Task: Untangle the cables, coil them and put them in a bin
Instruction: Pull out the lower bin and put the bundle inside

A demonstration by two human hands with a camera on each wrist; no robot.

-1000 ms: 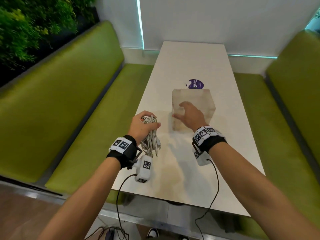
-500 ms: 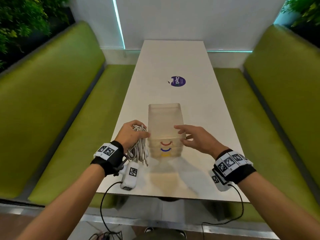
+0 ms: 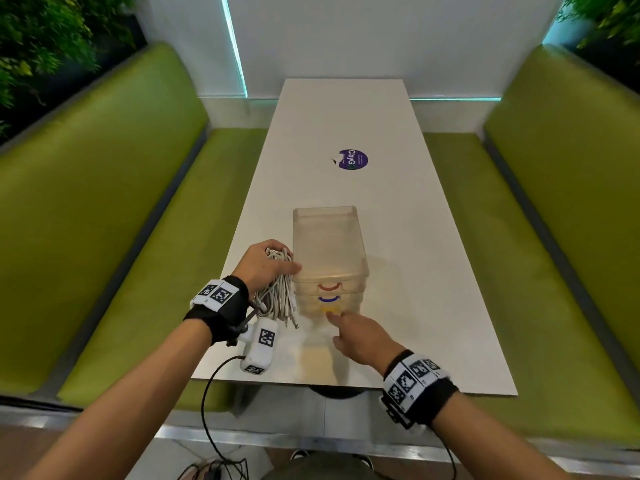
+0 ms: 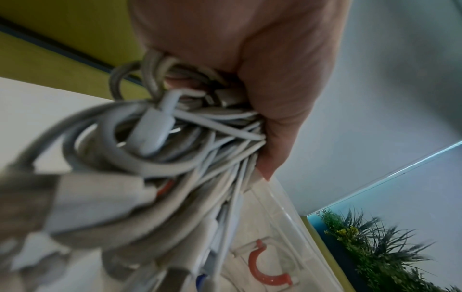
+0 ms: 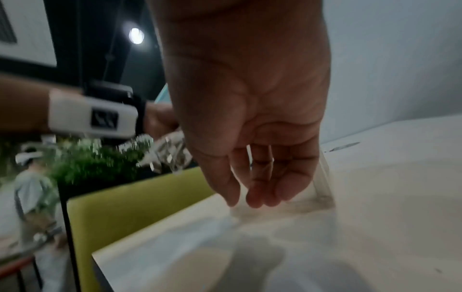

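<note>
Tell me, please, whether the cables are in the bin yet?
Not yet: the left hand grips the cables beside the bin.

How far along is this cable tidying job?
Gathering looks done: the left hand grips a bundle of white cables beside the clear drawer bin, though how neatly coiled is unclear. In hand: the right hand reaches open toward the lowest, yellow-handled drawer. Left: opening a drawer and putting the cables in.
</note>
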